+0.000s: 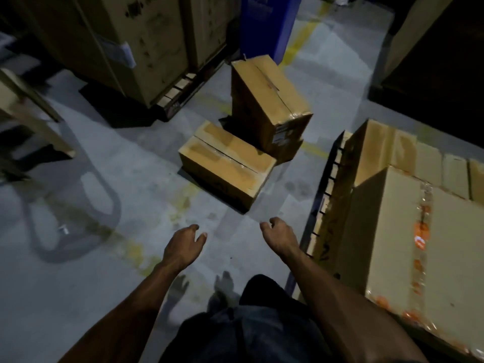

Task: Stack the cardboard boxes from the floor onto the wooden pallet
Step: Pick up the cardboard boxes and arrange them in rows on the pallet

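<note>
Both grips empty, L hand (184, 241) & R hand (279, 235) near box (227, 166).

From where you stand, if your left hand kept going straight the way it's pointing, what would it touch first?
Most likely the low cardboard box lying on the floor just ahead. The left hand is empty and points toward its near corner, though depth is hard to judge here.
</note>
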A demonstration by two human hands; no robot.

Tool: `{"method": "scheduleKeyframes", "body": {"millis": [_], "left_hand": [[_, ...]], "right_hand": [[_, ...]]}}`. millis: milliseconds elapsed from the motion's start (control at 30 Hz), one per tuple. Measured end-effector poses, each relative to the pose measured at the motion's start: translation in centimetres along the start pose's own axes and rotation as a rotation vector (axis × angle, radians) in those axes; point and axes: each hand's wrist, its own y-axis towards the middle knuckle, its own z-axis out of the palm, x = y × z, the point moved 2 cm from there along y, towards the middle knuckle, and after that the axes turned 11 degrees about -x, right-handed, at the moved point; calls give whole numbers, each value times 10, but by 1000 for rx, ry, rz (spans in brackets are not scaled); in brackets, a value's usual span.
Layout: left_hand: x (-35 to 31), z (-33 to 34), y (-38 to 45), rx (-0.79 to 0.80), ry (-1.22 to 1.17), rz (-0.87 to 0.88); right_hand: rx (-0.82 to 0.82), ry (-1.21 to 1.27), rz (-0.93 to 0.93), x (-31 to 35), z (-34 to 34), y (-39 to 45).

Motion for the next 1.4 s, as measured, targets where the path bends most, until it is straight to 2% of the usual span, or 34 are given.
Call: {"method": "scheduleKeyframes", "body": {"millis": [233, 500, 667, 867, 1067, 1233, 1400], "left_hand": [[50, -63, 95, -18, 54, -71], [63, -152, 288, -6, 107, -87], [35, -224, 398, -67, 98, -47], [-13, -258, 532, 33, 136, 96], [-51, -269, 686, 225, 194, 308], [-85, -295, 801, 362, 260, 472], [-123, -328, 874, 406, 364, 614]], "right_hand": [[102, -72, 6, 93, 50, 75], [110, -110, -10, 225, 85, 221], [27, -207, -86, 313, 64, 290], [-123, -284, -130, 380, 42, 357], [-174, -348, 32, 414, 65, 409], [-222, -198, 295, 473, 80, 442], [-298, -10, 482, 536, 68, 474]]}}
